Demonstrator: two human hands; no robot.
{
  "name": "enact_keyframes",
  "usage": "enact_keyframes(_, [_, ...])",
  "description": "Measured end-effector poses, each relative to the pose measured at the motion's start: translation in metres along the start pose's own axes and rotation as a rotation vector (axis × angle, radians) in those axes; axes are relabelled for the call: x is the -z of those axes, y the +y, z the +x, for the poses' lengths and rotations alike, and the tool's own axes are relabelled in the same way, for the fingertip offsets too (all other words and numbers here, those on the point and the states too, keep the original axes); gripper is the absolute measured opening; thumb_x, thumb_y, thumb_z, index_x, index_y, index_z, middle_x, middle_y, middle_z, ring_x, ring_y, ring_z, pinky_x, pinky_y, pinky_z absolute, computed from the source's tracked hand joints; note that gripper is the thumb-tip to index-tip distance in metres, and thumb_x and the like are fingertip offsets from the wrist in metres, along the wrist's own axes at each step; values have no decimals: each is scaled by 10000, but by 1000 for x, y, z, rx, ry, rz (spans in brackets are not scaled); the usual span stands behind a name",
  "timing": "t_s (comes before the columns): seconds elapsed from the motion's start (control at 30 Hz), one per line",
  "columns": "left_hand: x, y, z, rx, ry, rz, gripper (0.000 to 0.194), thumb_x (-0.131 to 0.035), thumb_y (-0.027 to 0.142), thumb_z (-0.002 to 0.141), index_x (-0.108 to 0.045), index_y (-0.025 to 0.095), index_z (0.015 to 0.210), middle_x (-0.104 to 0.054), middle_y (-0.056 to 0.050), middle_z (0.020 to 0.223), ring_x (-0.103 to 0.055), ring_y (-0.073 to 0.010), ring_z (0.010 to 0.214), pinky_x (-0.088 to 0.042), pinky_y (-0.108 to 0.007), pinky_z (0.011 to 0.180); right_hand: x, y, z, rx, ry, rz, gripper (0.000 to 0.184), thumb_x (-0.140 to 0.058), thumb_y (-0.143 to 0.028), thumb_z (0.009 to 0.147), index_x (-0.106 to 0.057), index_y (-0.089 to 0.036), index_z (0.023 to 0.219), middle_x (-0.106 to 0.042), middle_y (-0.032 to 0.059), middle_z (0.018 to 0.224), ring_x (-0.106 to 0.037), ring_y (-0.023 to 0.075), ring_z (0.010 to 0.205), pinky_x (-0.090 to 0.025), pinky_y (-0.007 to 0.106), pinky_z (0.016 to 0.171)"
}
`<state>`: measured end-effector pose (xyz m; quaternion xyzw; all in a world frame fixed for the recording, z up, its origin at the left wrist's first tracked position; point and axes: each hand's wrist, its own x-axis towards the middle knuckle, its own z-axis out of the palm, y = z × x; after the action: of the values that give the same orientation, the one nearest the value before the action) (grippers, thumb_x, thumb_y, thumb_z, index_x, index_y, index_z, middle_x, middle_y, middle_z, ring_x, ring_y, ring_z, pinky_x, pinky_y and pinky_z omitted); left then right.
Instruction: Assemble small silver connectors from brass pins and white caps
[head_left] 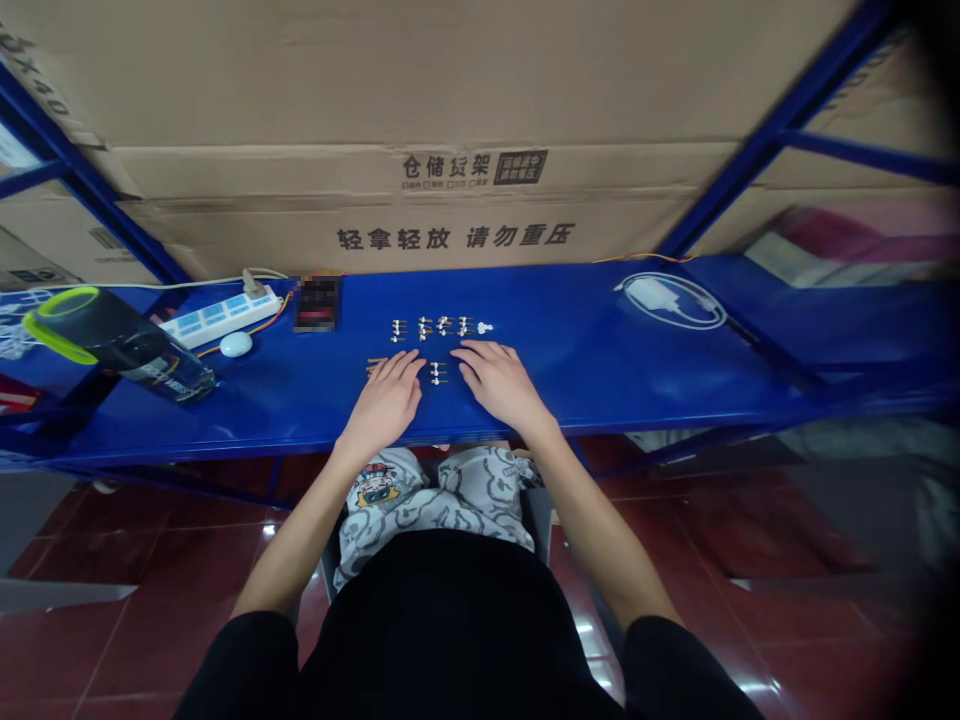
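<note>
White-and-brass pieces (438, 371) lie in small groups at the middle of the blue counter (577, 350), both between the hands and on their far side. On this layout, sound handling calls for light fingertip contact, one piece at a time, with palms and wrists kept clear so that no row is knocked out of line.

Left hand (384, 396): palm down, fingers loosely curved, thumb apart; its underside is hidden, so any hold cannot be confirmed. Right hand (502, 385): partly open, thumb parted from forefinger, no piece visible in the gap.

Smallest items: a white cluster (485, 328) at the right end of the far groups, and thin brass pins (373, 366) just left of the left fingers.
</note>
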<state>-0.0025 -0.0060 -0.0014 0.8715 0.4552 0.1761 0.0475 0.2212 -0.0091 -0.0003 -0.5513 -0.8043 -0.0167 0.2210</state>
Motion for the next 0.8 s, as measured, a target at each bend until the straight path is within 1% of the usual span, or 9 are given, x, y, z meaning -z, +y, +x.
enact_keyframes(0.63, [-3,0,0,-15,15,-11,433,-340,193,1060,-521,117,1447,-479,-127,1572,-398,-270,1492,-311,-489,1257,-3,3,0,0,-1,-7,399,-386,-251,1042,-662,-222,1328,-646,109,1417,-572,308,1306,-422,522,1070])
enact_keyframes(0.67, [-3,1,1,-8,22,-28,426,-352,186,1058,-525,117,1441,-485,-124,1567,-401,-263,1491,-327,-473,1252,-2,3,0,0,-3,-9,400,-383,-253,1044,-660,-219,1330,-643,110,1421,-569,308,1309,-422,519,1070])
enact_keyframes(0.73, [2,4,2,23,53,-72,391,-400,178,1049,-555,132,1405,-537,-116,1521,-453,-250,1455,-408,-429,1202,-2,2,0,-1,-8,-11,399,-383,-255,1046,-658,-210,1330,-640,113,1424,-567,307,1311,-423,514,1067])
enact_keyframes(0.8, [13,9,-2,62,102,-107,302,-474,194,1039,-633,171,1294,-650,-96,1377,-581,-243,1322,-520,-387,1079,-1,2,0,-2,-9,-11,395,-386,-254,1047,-659,-206,1328,-641,115,1422,-567,305,1309,-424,509,1064])
